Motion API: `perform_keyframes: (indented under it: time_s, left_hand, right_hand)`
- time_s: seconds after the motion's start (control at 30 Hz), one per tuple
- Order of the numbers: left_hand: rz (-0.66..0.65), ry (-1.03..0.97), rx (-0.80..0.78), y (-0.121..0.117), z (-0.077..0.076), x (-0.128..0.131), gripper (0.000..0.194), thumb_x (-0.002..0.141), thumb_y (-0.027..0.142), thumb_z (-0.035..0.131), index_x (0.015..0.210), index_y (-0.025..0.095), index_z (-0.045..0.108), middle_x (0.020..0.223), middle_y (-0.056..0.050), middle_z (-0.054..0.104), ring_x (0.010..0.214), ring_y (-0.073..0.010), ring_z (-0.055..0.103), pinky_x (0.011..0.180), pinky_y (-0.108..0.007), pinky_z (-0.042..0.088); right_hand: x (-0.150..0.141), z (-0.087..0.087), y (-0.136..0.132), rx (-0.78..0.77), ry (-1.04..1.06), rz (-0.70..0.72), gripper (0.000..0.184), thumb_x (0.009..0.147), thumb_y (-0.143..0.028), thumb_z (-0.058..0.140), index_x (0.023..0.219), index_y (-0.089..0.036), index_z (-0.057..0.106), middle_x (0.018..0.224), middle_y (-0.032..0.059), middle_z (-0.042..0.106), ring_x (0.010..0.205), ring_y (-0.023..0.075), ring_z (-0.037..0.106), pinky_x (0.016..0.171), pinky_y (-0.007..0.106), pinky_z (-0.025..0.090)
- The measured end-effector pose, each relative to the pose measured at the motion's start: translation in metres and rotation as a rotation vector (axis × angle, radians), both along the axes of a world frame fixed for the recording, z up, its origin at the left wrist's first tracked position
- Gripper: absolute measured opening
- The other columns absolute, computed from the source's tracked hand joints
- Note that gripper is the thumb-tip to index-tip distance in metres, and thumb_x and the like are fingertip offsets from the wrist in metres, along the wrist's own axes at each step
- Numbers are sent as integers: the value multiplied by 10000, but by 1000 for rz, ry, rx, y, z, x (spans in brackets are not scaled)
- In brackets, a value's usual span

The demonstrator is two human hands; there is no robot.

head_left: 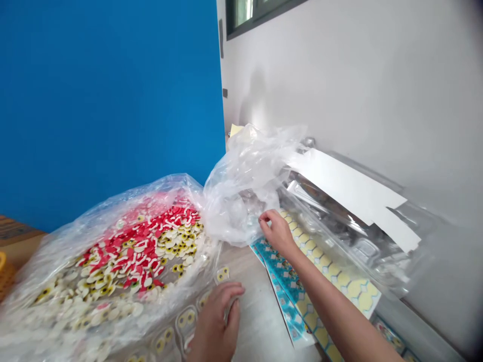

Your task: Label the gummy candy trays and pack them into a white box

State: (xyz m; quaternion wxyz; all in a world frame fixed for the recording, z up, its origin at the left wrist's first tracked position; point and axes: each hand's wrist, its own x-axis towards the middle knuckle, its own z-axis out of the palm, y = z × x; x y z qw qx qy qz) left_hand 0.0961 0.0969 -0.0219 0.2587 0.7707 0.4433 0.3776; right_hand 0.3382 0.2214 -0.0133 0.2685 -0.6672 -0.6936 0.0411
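Note:
My right hand (278,232) reaches to the edge of a crumpled clear plastic bag (241,201), thumb and fingertips pinched together. Whether a bit of the film or something small is between them I cannot make out. My left hand (218,322) hovers low over the table, its fingers bent and the thumb apart, with nothing seen in it. Beside it runs a row of clear plastic blisters (185,319) holding pieces with yellow eyes. To the left lies a large open plastic bag (184,183) of loose red, white and yellow-eyed pieces (139,246).
Blue printed sheets (279,281) and yellow label sheets (349,287) lie under my right arm. Clear plastic packaging (366,251) with white card strips (347,181) lies along the wall. A blue panel (113,100) stands behind; an orange basket (4,276) is at far left.

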Motion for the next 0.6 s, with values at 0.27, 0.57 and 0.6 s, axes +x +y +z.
perform_keyframes:
  time_s: [0.27,0.57,0.6]
  left_hand:
    - [87,-451,-673,33,29,42,413,803,438,628,1130,185,629,1197,-130,677,1030,-249,677,931,-406,517]
    - [113,-448,-792,20,38,29,573,689,621,700,1049,176,669,1138,-122,699,1003,-268,678,925,-420,519]
    - [99,-447,-802,16,35,30,586,681,636,698,1040,173,673,1138,-123,699,993,-269,680,926,-426,519]
  right_hand:
    - [-28,22,-31,-8,-58,25,70,887,-239,616,851,-186,644,900,65,662,903,210,590,805,287,417]
    - [113,100,-112,-322,-316,-396,378,860,-41,466,1119,-226,671,1109,115,680,967,239,636,797,319,430]
    - [130,98,-113,-372,-310,-375,392,825,-34,510,1105,-239,691,1089,100,696,938,231,652,777,305,431]
